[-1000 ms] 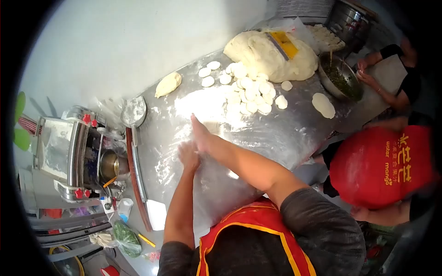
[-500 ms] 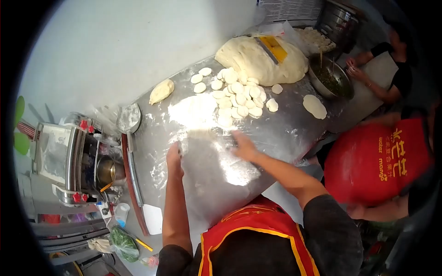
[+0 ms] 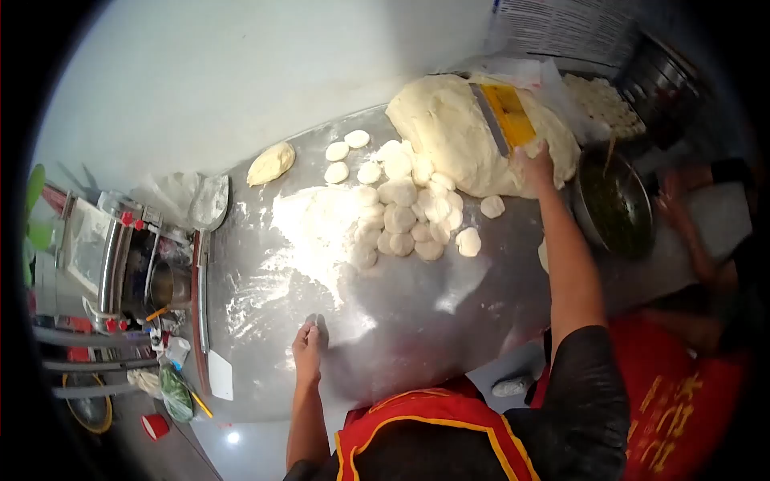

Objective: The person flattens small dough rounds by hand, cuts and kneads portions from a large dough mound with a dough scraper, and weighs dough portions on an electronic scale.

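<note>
My right hand (image 3: 536, 164) reaches to the large dough mass (image 3: 441, 132) at the back, its fingers at the lower end of the yellow-handled scraper (image 3: 512, 115) lying on top; whether they grip it is unclear. My left hand (image 3: 307, 343) is low over the steel table (image 3: 417, 337), fingers curled together, and what they may hold is too small to name. Between the hands and the wall lies a pile of small dough rounds (image 3: 399, 218), beside a patch of white flour (image 3: 309, 232). A smaller dough lump (image 3: 271, 163) sits at the back left.
At the right are a metal bowl of green filling (image 3: 613, 200) and a co-worker's hands (image 3: 678, 208). Another person in a red apron (image 3: 666, 401) stands close by my right arm. A roller machine (image 3: 104, 256), a flour scoop (image 3: 210, 202) and a long rod (image 3: 197, 313) are at the left.
My right hand has moved from the table's middle up and right to the scraper on the dough. My left hand has drawn back towards me and its fingers have closed. The view has shifted.
</note>
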Demonstrator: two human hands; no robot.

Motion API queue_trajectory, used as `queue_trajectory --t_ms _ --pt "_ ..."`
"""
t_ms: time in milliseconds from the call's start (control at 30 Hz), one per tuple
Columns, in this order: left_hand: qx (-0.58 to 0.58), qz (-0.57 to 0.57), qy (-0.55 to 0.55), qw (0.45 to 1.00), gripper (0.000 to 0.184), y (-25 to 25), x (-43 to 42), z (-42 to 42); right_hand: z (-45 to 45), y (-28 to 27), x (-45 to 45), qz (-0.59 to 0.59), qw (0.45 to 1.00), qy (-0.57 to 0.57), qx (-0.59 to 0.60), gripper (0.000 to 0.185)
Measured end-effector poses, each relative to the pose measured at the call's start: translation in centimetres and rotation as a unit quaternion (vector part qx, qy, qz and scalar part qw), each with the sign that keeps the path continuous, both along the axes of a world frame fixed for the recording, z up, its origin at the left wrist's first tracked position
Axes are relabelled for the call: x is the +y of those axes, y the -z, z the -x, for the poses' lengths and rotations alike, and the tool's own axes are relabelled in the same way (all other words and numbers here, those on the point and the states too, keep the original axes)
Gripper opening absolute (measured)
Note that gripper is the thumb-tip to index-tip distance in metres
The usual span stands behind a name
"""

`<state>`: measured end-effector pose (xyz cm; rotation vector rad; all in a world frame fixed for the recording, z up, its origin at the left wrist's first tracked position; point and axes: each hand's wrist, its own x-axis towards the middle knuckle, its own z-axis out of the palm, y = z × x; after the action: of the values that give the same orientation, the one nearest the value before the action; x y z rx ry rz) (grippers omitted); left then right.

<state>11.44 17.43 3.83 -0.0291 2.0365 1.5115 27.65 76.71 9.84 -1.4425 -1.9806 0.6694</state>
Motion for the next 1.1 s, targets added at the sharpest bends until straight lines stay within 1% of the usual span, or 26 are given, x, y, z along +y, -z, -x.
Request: queue_trajectory --t_ms 33,100,167,233,267,367,467,567,600,633,667,733,767,800,833,867,900,933,967,1000,1033,1100 --pt "0.003 -0.009 -0.008 1.000 0.039 0.0 0.7 -1.0 1.0 -1.0 1.6 0.007 1.000 -0.001 -0.009 0.087" --pt "0.011 -0.024 -0.025 0.999 0.039 0.0 1.2 -2.6 2.6 -1.5 5.4 0.010 0.997 0.000 -0.081 0.093" --pt "0.024 -0.001 -0.052 0.998 0.039 -0.9 1.2 -4.0 4.3 -2.0 5.9 0.018 0.986 -0.008 -0.167 0.099" --pt "0.038 0.016 -0.070 0.997 0.039 -2.0 1.7 -4.5 5.8 -4.0 4.9 0.018 0.965 -0.017 -0.260 0.105" --pt "0.041 0.026 -0.077 0.996 0.039 -2.5 1.5 -4.9 6.2 -3.1 6.4 0.030 0.965 -0.032 -0.260 0.111" --pt "0.050 0.024 -0.104 0.993 0.038 -1.9 0.3 -5.3 7.0 -5.0 6.8 0.040 0.946 -0.036 -0.319 0.109" --pt "0.045 0.026 -0.111 0.993 0.037 -2.1 0.0 -5.3 7.8 -5.7 7.6 0.018 0.959 0.016 -0.284 0.093" --pt "0.044 0.025 -0.094 0.994 0.037 -2.6 0.5 -4.5 6.5 -5.7 8.0 0.003 0.989 -0.104 -0.106 0.069" --pt "0.046 0.027 -0.077 0.996 0.037 -2.5 0.7 -3.9 5.9 -6.9 5.5 -0.027 0.988 -0.135 -0.076 0.053" --pt "0.048 0.029 -0.058 0.997 0.037 -2.2 1.0 -3.3 5.2 -7.7 2.5 -0.070 0.986 -0.134 -0.064 0.048" --pt "0.058 -0.010 -0.061 0.996 0.037 -1.4 1.7 -2.7 4.4 -8.5 -0.6 -0.114 0.984 -0.131 -0.052 0.043" --pt "0.083 0.007 0.028 0.996 0.038 -1.9 3.9 -1.3 2.7 -9.9 -7.4 -0.117 0.972 -0.189 -0.071 0.037" --pt "0.094 0.015 0.075 0.993 0.038 -2.0 4.9 -0.7 2.5 -11.3 -10.7 -0.065 0.964 -0.219 -0.134 0.031" --pt "0.114 0.007 0.109 0.987 0.038 -1.7 5.7 0.0 1.9 -10.5 -13.3 -0.121 0.947 -0.285 -0.090 0.027" --pt "0.135 0.000 0.146 0.980 0.037 -0.9 6.6 0.7 2.5 -13.7 -16.9 -0.047 0.924 -0.323 -0.199 0.026" --pt "0.155 -0.007 0.183 0.971 0.037 -0.5 6.8 1.1 2.7 -14.8 -19.9 -0.116 0.904 -0.379 -0.160 0.025" --pt "0.177 -0.005 0.205 0.963 0.037 -0.8 6.7 1.0 2.8 -13.6 -21.8 -0.121 0.867 -0.479 0.072 0.018" --pt "0.199 -0.007 0.228 0.953 0.037 -1.4 6.8 0.8 4.7 -14.5 -24.9 -0.268 0.853 -0.438 -0.093 0.013" --pt "0.221 -0.011 0.247 0.943 0.036 -1.6 6.9 0.5 6.5 -17.4 -29.1 -0.234 0.861 -0.410 -0.191 0.012" --pt "0.220 -0.008 0.274 0.936 0.034 -1.1 6.2 0.4 8.1 -18.2 -32.0 -0.318 0.809 -0.457 -0.189 0.002" --pt "0.203 -0.029 0.279 0.938 0.034 -0.3 6.0 0.4 9.1 -19.5 -34.6 -0.365 0.769 -0.492 -0.181 0.002" --pt "0.158 -0.058 0.280 0.945 0.033 2.2 4.4 0.1 10.5 -22.2 -39.6 -0.419 0.715 -0.537 -0.157 0.001"
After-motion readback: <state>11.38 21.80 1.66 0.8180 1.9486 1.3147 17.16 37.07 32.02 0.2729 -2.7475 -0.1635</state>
